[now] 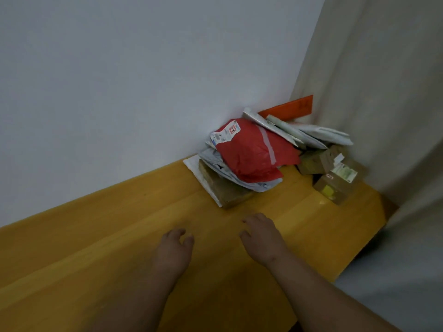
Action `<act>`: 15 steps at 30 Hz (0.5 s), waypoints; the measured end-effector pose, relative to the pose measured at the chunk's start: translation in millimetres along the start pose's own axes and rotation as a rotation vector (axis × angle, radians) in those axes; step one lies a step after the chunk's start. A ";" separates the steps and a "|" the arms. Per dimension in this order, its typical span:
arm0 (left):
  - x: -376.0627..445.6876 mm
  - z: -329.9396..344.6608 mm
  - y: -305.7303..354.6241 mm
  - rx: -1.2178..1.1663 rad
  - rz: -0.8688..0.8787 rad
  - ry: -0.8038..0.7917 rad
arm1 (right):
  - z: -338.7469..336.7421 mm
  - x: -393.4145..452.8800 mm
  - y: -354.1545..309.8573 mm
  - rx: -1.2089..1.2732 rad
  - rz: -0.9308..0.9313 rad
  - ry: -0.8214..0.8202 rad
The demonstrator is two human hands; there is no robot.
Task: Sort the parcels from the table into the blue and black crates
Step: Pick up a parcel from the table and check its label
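Parcels, one heap, at 1 o'clock from my hands, pushed into the far corner of the table (96, 248) where wall (119, 80) meets curtain (383, 92).

Item 1: red bag (254, 152), crumpled, on top of the heap, with a white label (225, 134) at its 10 o'clock end and a pale tape strip across it.

Item 2: grey bags (217, 161), stacked under the red bag, edges showing at its 8 o'clock side.

Item 3: brown box (225, 188), lowest in the heap, lying on a white mailer (199, 174) that sticks out toward the wall.

Item 4: white envelopes (311, 135), several, fanned at 1 o'clock of the red bag, leaning on it.

Item 5: orange envelope (287, 107), tilted, behind the white ones, against the curtain.

Item 6: small boxes (316, 160), brown, at 3 o'clock of the red bag; how many I cannot tell through the blur.

Item 7: labelled box (335, 185), nearest the table's right end, with a yellow patch on its near face.

Left hand (173, 250): over bare table, fingers loosely curled, grasping nothing, well short of the heap.

Right hand (262, 233): near the brown box at 6 o'clock of it, fingers relaxed and spread, empty, not touching any parcel.

Crates: none in my view. Grey floor (395, 271) lies at 3 o'clock beyond the table's end.
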State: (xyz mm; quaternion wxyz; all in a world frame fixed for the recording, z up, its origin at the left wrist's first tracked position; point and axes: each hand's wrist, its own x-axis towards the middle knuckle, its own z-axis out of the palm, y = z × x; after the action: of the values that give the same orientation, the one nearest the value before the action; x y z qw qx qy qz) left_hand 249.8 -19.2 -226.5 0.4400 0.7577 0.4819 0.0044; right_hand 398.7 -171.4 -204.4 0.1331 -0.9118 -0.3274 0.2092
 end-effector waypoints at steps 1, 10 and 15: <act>6.6 5.5 7.4 -0.002 -0.005 0.013 | -4.1 17.5 7.9 0.025 -0.008 0.049; 42.1 54.1 67.3 -0.135 -0.172 0.156 | -68.2 151.8 64.6 1.085 0.465 0.293; 44.4 77.7 109.1 -0.241 -0.222 0.194 | -91.8 192.1 94.9 1.230 0.577 0.173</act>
State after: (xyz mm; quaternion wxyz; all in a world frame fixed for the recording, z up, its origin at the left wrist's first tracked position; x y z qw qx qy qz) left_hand 386.3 -54.2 -219.4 0.4770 0.6377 0.5985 0.0866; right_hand 627.3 -126.9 -216.5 0.5915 -0.7346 0.1187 0.3105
